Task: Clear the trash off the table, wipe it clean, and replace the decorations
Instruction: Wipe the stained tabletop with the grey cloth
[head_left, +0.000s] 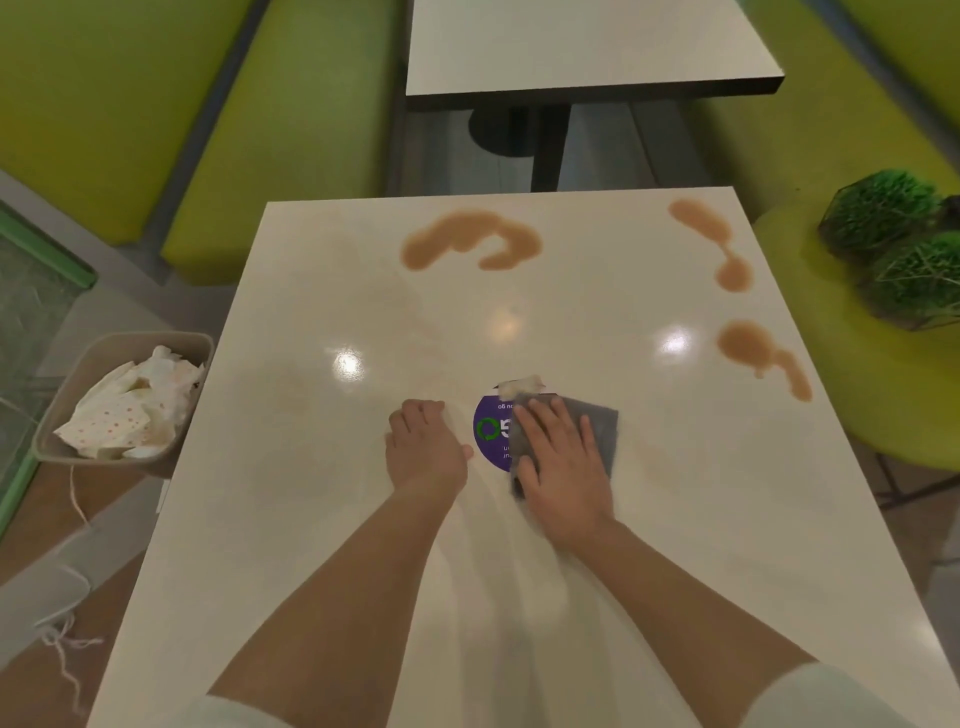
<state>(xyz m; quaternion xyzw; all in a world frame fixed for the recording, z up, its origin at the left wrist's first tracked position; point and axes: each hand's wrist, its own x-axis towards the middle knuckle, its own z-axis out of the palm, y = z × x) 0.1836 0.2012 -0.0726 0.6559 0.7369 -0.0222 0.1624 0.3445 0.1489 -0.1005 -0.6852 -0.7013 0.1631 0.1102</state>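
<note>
A cream table (311, 519) fills the view. My right hand (558, 457) presses flat on a grey cloth (600, 426) that half covers a round purple sticker (488, 431) at mid-table. My left hand (423, 447) rests on the table just left of the sticker, fingers loosely curled, holding nothing. A small crumpled scrap (522, 385) lies at the cloth's far edge. Brown spills mark the far middle (467, 241), the far right corner (711, 239) and the right side (758, 351).
A beige bin (52, 415) full of crumpled paper napkins (135, 410) stands off the table's left edge. Two green moss-ball decorations (904, 244) sit on a yellow-green seat (831, 374) at the right. A second table (587, 47) stands beyond, with green benches on both sides.
</note>
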